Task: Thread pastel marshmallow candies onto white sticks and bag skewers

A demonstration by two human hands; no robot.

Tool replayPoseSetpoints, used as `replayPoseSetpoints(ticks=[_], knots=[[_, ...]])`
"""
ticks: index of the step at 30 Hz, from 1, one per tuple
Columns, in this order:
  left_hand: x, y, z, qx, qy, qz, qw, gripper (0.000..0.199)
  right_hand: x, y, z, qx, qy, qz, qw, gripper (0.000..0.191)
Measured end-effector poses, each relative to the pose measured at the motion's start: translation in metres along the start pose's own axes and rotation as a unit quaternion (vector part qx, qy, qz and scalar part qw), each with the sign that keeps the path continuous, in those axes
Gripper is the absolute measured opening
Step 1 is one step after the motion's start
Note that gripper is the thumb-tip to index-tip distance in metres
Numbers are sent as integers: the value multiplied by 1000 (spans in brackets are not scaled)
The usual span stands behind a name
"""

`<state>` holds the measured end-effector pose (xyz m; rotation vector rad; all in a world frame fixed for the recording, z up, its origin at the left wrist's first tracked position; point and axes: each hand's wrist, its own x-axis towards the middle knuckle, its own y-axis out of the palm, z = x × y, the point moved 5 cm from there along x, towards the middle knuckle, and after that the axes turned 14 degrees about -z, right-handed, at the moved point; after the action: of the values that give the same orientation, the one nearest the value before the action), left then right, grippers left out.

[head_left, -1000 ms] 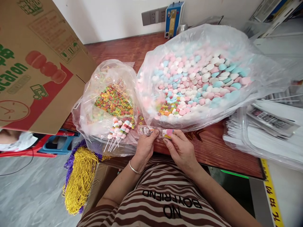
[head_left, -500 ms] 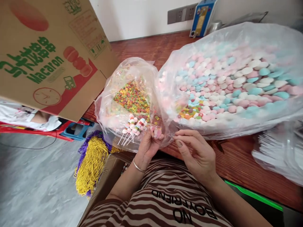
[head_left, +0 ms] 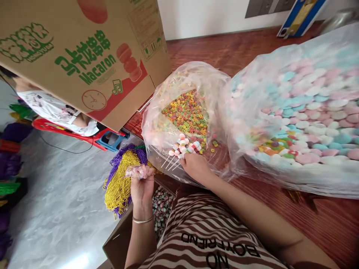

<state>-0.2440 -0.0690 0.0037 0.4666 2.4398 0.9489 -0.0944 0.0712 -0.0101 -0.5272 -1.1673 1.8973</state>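
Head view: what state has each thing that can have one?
Left hand, closed on clear packet
clear packet, looks crumpled
Right hand, at candy sticks, grip unclear
candy sticks, bunched together
Ring-candy bag, open
Pastel-candy bag, open
Lower carton, open, colourful pieces inside
Bead strands, hanging bunched
Macaron carton, upright

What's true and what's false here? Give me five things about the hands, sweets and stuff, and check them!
1. The left hand holds nothing. False: it holds a see-through, pinkish packet.
2. The right hand is at the candy skewers. True.
3. All the little rings are green. False: the rings are also yellow and orange.
4. The bracelet is below the left hand in the picture. True.
5. The box says "Macaron". True.
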Motion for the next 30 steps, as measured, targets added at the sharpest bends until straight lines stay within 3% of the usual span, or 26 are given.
replayPoseSetpoints(ticks=[4, 8, 12, 16, 20, 30], knots=[[7, 8, 32, 13, -60, -5, 998, 45, -17, -18, -25, 30, -11, -24, 999, 34], [17, 19, 65, 42, -117, -35, 992, 40, -61, -75, -49, 222, -82, -126, 963, 31], [16, 30, 92, 67, -131, -40, 988, 38, -96, -110, -65, 268, -68, -167, 946, 21], [4, 45, 109, 85, -143, -9, 986, 44, -108, -118, -74, 257, -36, -181, 949, 20], [-7, 57, 112, 103, -140, -7, 985, 46, -116, -120, -87, 233, -28, -197, 952, 21], [-14, 73, 104, 184, -45, 20, 982, 40, -140, -138, -98, 135, -116, -300, 937, 17]])
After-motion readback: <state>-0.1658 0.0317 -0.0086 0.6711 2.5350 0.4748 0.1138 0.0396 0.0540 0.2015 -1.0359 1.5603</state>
